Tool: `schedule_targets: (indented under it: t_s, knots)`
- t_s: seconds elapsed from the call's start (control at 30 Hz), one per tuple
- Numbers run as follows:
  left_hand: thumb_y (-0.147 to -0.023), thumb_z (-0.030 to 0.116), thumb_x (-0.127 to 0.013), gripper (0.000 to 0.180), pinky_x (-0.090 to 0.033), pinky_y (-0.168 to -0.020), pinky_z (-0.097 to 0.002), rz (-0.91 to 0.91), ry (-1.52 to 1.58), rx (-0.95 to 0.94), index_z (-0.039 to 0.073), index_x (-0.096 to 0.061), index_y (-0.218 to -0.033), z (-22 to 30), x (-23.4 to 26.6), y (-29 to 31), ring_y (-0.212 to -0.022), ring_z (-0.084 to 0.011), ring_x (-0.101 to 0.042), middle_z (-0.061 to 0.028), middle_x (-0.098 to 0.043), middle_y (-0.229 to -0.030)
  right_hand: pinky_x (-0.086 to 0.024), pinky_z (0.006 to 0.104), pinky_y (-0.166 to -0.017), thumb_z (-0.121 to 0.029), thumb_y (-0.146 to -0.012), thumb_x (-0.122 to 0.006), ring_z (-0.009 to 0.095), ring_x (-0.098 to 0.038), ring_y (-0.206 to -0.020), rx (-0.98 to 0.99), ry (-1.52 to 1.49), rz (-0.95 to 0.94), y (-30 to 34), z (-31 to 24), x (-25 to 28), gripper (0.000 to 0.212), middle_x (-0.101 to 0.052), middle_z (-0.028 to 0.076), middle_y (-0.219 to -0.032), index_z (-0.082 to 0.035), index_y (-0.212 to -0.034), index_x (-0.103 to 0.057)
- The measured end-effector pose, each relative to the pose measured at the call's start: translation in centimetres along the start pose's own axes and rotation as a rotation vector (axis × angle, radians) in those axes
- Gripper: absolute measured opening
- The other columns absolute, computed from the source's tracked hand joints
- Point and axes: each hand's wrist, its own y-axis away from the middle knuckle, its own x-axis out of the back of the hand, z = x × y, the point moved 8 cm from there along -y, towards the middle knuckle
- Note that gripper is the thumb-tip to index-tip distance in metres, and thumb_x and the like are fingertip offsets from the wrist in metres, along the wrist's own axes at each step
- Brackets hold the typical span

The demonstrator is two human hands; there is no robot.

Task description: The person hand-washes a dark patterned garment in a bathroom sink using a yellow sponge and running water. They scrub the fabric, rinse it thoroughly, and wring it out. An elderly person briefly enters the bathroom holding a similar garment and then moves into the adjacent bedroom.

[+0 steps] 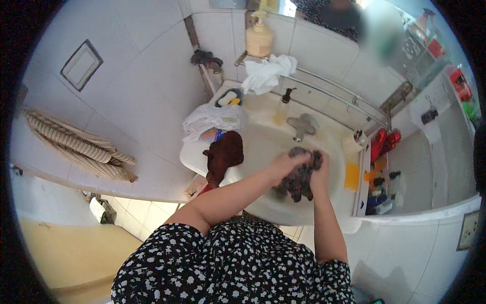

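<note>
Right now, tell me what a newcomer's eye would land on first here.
Both hands, the left hand and right hand, squeeze a dark wet cloth over the white sink, just below the tap. A dark brown cloth hangs over the sink's left rim, and a white rag lies bunched on the rail behind.

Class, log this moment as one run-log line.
left hand: grips dark wet cloth | right hand: grips same cloth | over sink
</note>
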Motion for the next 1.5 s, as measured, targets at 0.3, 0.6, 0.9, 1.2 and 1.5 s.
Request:
schedule_targets:
  t_s: [0.3,0.6,0.9,1.2,1.5]
  knots:
    - [-0.078,0.029,-0.064,0.033,-0.039,-0.091,-0.0378,0.115,-1.224,-0.449,0.008,-0.057,-0.103,5.5,5.4,1.5,-0.108,-0.033,-0.047,-0.0159,-0.049,-0.116,-0.04,0.0356,-0.091,-0.002,-0.067,-0.057,0.033,-0.051,-0.103,0.023,0.439,-0.381,2.9,6.4,-0.9,0.045,-0.055,0.017,-0.111,-0.003,-0.113,-0.053]
    - [-0.075,0.021,-0.059,0.031,-0.022,-0.102,-0.0487,0.802,-1.661,-0.823,0.015,-0.061,-0.106,21.2,10.0,2.6,-0.122,-0.0299,-0.033,-0.0093,-0.044,-0.127,-0.034,0.0405,-0.098,-0.008,-0.073,-0.061,0.032,-0.043,-0.115,0.106,0.258,-0.363,2.9,1.7,-2.1,0.046,-0.049,0.016,-0.12,-0.006,-0.117,-0.051]
    - [-0.078,0.016,-0.059,0.028,-0.032,-0.096,-0.0411,0.696,-1.063,-0.935,0.004,-0.057,-0.103,25.6,9.9,4.2,-0.098,-0.021,-0.055,-0.0066,-0.06,-0.102,-0.036,0.0365,-0.095,-0.009,-0.077,-0.059,0.029,-0.047,-0.109,0.059,0.128,-0.339,2.2,-2.1,-2.0,0.035,-0.052,0.014,-0.114,-0.005,-0.112,-0.055]
    - [-0.083,0.008,-0.057,0.024,-0.046,-0.076,-0.0257,0.217,-0.082,-0.923,0.0,-0.054,-0.106,29.2,5.5,8.0,-0.084,-0.0123,-0.057,-0.0056,-0.059,-0.095,-0.039,0.0293,-0.089,-0.011,-0.085,-0.055,0.016,-0.051,-0.101,-0.273,-0.354,-0.387,2.3,-6.1,-3.9,0.029,-0.058,0.006,-0.106,-0.003,-0.113,-0.055]
    - [-0.083,0.013,-0.055,0.036,-0.048,-0.083,-0.0324,-0.3,0.412,-0.439,0.004,-0.05,-0.116,22.4,3.7,7.7,-0.093,-0.0179,-0.058,-0.0071,-0.059,-0.103,-0.034,0.0363,-0.095,-0.035,-0.088,-0.054,0.015,-0.039,-0.118,-0.35,-0.934,-0.467,2.4,-10.6,-7.6,0.053,-0.048,0.006,-0.124,-0.009,-0.131,-0.037]
